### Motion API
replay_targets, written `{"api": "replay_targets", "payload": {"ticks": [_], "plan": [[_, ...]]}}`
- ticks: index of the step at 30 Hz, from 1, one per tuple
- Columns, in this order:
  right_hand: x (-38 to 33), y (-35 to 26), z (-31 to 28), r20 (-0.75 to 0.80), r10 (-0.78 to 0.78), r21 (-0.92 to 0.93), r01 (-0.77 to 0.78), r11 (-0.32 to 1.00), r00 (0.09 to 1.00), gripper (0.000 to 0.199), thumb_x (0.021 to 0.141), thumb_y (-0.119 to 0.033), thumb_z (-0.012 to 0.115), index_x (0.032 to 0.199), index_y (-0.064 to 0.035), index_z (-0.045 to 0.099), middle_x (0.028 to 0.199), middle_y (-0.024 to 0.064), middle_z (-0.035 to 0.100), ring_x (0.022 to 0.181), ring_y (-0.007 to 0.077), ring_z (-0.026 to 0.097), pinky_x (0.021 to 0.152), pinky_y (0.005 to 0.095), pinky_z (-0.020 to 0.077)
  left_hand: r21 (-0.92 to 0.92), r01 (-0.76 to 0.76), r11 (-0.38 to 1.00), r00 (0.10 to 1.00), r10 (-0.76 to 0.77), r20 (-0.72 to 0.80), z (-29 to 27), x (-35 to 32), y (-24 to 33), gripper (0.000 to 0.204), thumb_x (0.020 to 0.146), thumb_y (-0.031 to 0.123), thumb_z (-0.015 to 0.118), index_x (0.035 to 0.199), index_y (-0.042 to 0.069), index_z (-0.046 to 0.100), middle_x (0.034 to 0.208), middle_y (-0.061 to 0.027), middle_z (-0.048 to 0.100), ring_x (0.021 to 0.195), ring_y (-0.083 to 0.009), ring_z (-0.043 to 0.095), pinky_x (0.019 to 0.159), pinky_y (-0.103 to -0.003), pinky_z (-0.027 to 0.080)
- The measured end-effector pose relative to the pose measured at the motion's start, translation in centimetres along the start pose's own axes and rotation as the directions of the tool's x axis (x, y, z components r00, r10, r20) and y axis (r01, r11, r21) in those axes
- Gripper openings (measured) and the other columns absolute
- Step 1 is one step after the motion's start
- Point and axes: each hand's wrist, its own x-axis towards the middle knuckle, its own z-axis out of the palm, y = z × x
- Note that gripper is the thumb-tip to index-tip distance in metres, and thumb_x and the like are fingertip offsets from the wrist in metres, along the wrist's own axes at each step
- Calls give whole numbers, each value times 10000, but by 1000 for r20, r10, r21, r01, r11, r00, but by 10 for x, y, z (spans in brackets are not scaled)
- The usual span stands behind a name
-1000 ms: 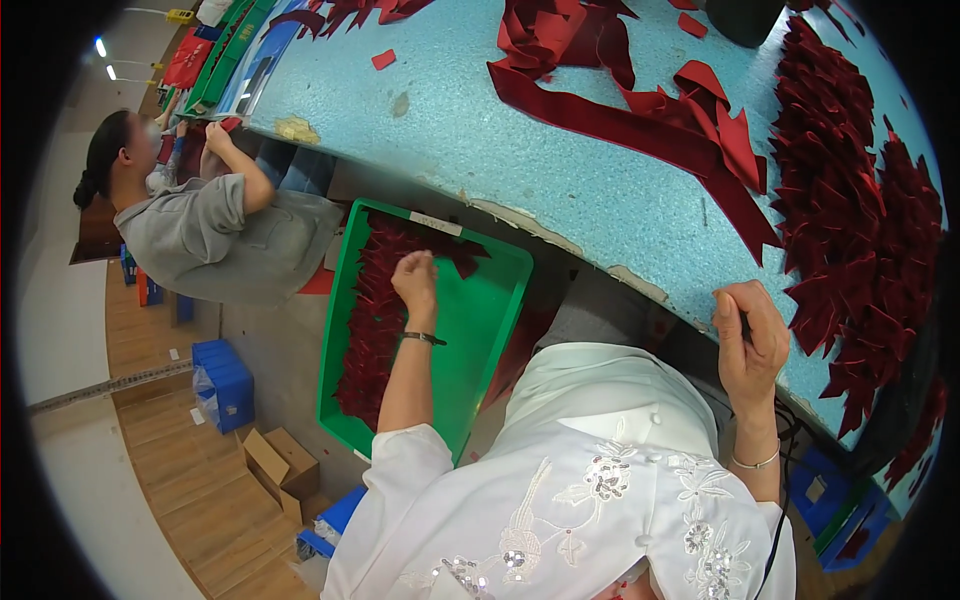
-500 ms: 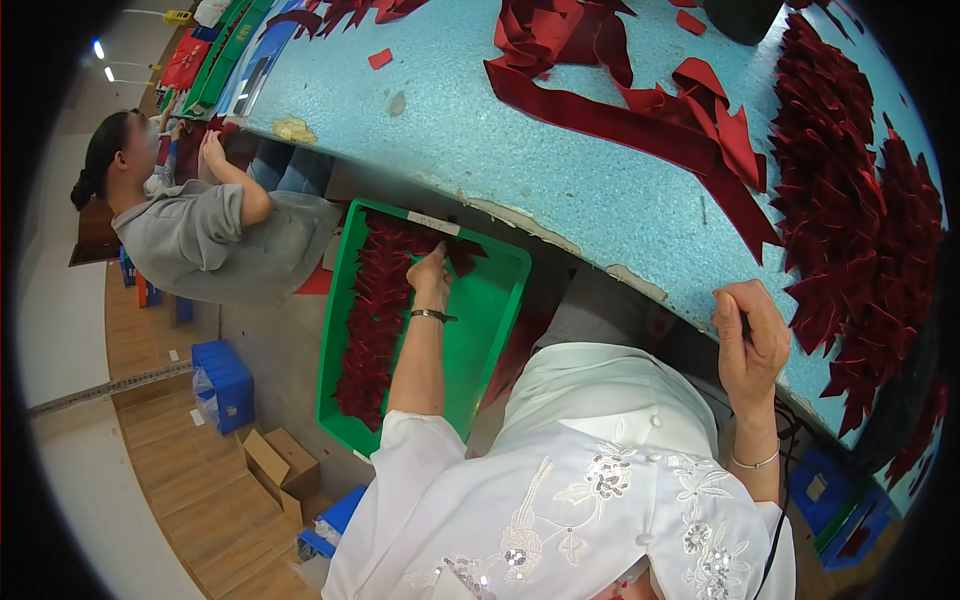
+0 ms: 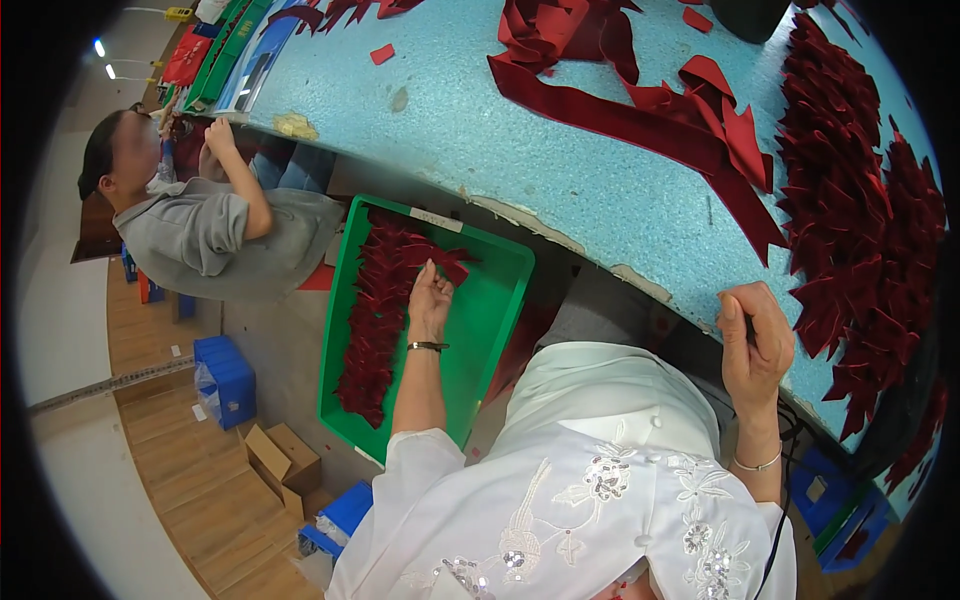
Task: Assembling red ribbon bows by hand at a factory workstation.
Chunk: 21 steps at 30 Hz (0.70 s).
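Inside a green plastic bin (image 3: 486, 355), my left hand (image 3: 431, 303) is beside dark red velvet bows (image 3: 378, 310) laid in overlapping rows. Its fingers are loosely bent and a little apart, with the tips next to a bow (image 3: 452, 272) at the end of the row; no grip on it shows. At the edge of the blue table (image 3: 400, 140), my right hand (image 3: 757, 335) is closed, thumb up against the curled forefinger. Whatever it may hold is hidden. Just right of it lies a large heap of dark red bows (image 3: 835, 190).
A long dark red ribbon (image 3: 620, 120) lies loosely folded on the table near a dark object (image 3: 745, 15). A person in grey (image 3: 215, 225) works at the table's far left. Blue crates (image 3: 224, 382) and an open cardboard box (image 3: 283, 462) stand on the floor.
My left hand has drawn back slightly toward me from the bin's far end, and more of the bows there show. My right hand stays at the table edge. The person in grey has raised a hand.
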Motion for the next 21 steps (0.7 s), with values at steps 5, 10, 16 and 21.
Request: {"api": "replay_targets", "payload": {"ticks": [5, 10, 16, 21], "plan": [[-1, -1, 0, 0, 13, 3, -13, 1000, 1000, 73, 927, -24, 581, 862, 9, 581, 696, 49, 522, 569, 115, 447, 514, 241, 337, -14, -19, 1000, 995, 20, 100, 10, 15, -1, 163, 921, 169, 650, 1001, 75, 544, 745, -3, 496, 683, -117, 474, 619, -261, 424], [-2, 0, 2, -7, 9, 6, -9, 1000, 1000, 71, 929, -26, 581, 867, 9, 584, 694, 42, 514, 571, 106, 437, 513, 235, 328, -1, -61, 998, 998, 61, 13, 18, 35, -1, 213, 928, 147, 634, 1098, 49, 552, 806, -27, 540, 730, -134, 521, 663, -286, 480], [-3, 0, 0, 2, 26, -10, -26, 1000, 1000, 65, 927, -22, 581, 870, 9, 587, 696, 43, 517, 571, 104, 439, 512, 233, 329, 66, -70, 995, 995, 75, -64, 23, 38, -2, 281, 938, 93, 599, 1201, 19, 533, 916, -76, 596, 799, -177, 578, 724, -324, 525], [-3, 0, 1, 0, 33, -10, -33, 999, 999, 65, 925, -18, 581, 867, 9, 588, 699, 44, 520, 571, 104, 442, 511, 234, 331, 209, -114, 971, 978, 147, -146, 35, 28, -5, 266, 929, 31, 557, 1191, -8, 525, 994, -127, 616, 817, -226, 615, 739, -366, 557]]}}
